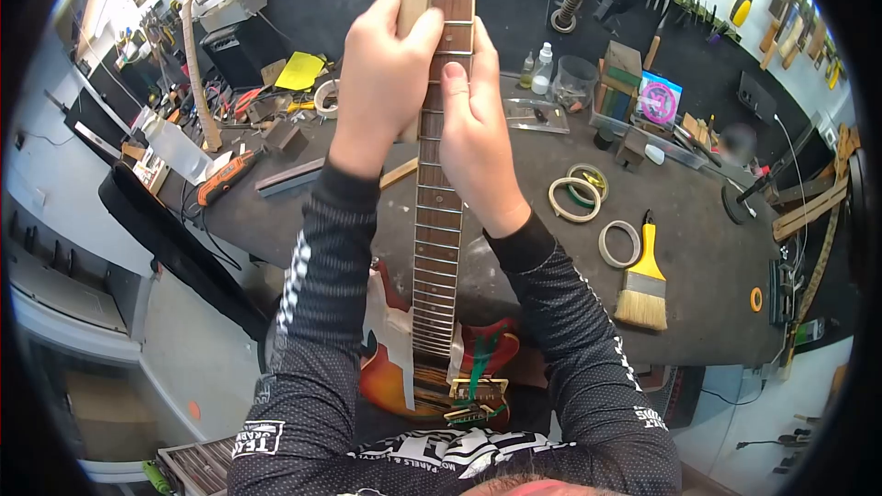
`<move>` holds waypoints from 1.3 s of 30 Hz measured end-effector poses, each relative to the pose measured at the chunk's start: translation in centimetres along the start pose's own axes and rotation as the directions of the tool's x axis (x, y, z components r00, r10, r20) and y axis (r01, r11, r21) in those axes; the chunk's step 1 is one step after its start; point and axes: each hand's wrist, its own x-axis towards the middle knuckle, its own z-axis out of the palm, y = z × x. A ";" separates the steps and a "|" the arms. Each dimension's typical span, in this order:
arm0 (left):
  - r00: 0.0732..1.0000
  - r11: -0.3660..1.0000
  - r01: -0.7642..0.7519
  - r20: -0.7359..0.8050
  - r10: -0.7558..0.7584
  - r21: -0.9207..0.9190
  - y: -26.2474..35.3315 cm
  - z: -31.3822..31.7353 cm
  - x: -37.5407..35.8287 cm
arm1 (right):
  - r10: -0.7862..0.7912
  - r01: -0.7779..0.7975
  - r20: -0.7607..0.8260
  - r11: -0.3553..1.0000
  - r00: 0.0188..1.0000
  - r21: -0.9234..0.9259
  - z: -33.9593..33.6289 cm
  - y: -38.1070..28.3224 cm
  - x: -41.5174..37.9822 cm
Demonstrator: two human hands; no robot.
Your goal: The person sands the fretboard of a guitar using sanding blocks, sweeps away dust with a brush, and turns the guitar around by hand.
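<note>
An electric guitar stands with its neck running up and away from me and its sunburst body near my lap. Pale masking tape and green tape cover parts of the body. My left hand is closed around a light wooden block, which lies along the left edge of the fretboard. From the other side, my right hand grips the neck, thumb on the fretboard and fingers behind it. The headstock is mostly cut off by the top edge of the view.
On the dark workbench to the right are tape rolls and a wide yellow-handled brush. Small bottles stand further back. An orange power tool and a black guitar case or bag are at left.
</note>
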 end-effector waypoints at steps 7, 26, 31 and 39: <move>0.998 0.996 -0.058 -0.005 0.059 0.072 0.2 -0.3 1.5 | -0.044 0.044 -0.001 0.997 0.999 -0.064 0.3 -0.3 0.0; 0.992 0.987 0.122 -0.035 -0.119 0.102 1.1 -0.9 -12.2 | -0.049 0.048 -0.012 0.996 0.999 -0.079 0.4 -0.5 -0.3; 0.998 0.998 -0.060 -0.003 0.060 0.001 0.3 -0.3 -0.8 | 0.006 -0.006 0.014 0.998 1.000 0.061 0.6 -0.7 -0.3; 0.993 0.989 0.108 -0.056 -0.103 0.098 1.3 -1.1 -13.9 | -0.080 0.079 0.001 0.987 0.997 -0.137 0.6 -0.9 -0.3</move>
